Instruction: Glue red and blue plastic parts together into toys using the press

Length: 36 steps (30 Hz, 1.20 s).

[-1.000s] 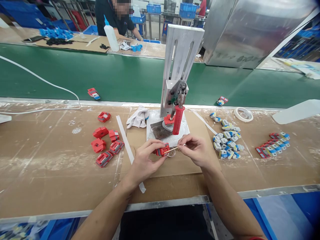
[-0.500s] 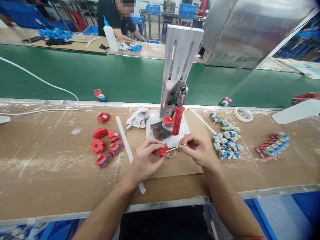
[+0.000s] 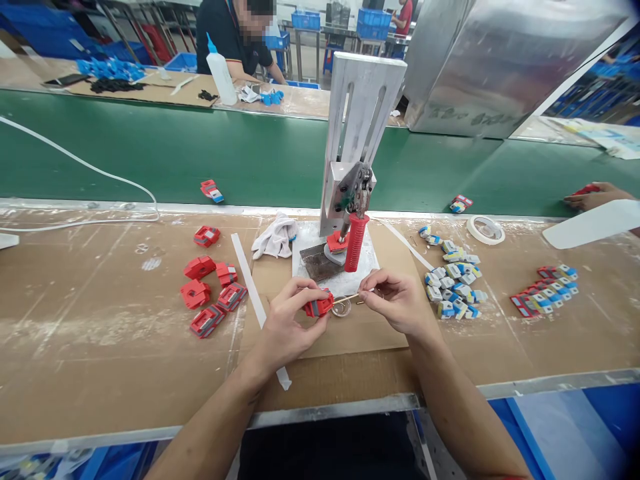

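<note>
My left hand is closed around a red plastic part with grey edging. Between the fingertips of my right hand is a thin wooden stick, its far tip at the right side of the red part. Below the stick sits a small clear round dish. Just beyond my hands stands a toggle press with a red handle. More red parts lie to the left, and a heap of small white, blue and yellow pieces lies to the right.
A green conveyor belt runs behind the bench, carrying a few red-and-white parts. White gloves, a tape roll and a row of assembled parts lie on the bench. A co-worker's hand reaches in at right.
The red-and-white parts on the belt have shifted right. My left hand has turned the red part slightly. The co-worker's hand at right has moved further in, holding something red.
</note>
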Motion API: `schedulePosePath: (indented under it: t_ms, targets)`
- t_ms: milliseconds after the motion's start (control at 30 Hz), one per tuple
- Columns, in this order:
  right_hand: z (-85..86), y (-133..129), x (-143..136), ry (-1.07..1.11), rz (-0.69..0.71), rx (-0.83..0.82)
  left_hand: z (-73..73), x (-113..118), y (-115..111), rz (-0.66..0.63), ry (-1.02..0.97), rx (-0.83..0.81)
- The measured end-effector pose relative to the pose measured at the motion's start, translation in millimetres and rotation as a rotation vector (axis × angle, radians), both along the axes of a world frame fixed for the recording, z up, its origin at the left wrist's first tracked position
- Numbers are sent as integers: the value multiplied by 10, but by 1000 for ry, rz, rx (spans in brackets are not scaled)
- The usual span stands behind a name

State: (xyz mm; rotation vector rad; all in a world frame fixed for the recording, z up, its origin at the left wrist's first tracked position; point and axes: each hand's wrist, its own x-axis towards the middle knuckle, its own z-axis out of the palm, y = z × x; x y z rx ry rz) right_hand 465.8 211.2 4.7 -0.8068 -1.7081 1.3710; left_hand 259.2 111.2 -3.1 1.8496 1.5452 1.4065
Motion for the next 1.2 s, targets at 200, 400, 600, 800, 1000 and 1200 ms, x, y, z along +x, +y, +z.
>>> schedulePosePath:
  t_ms: [200,400,600,800,1000,1200]
  targets:
    - [50,112,225,-61,117,235,15,-11,0,20,-48,-42]
    - [106,38,97,-507,418,637,-120,-122,34,52,-345,-106]
    - [241,256,550,-376,111,565,-210,-261,78,145,-817,-237]
    - [293,759,1329,-1100,-276,429,-61,-308,83,142,-1083,-289]
    - [195,951,1337,-1176,-68,328,-11,-317,90,96,-1193,-314]
    - [227,652,1289,-968,-327,401,-7,-268,63,-58,-1263,-253]
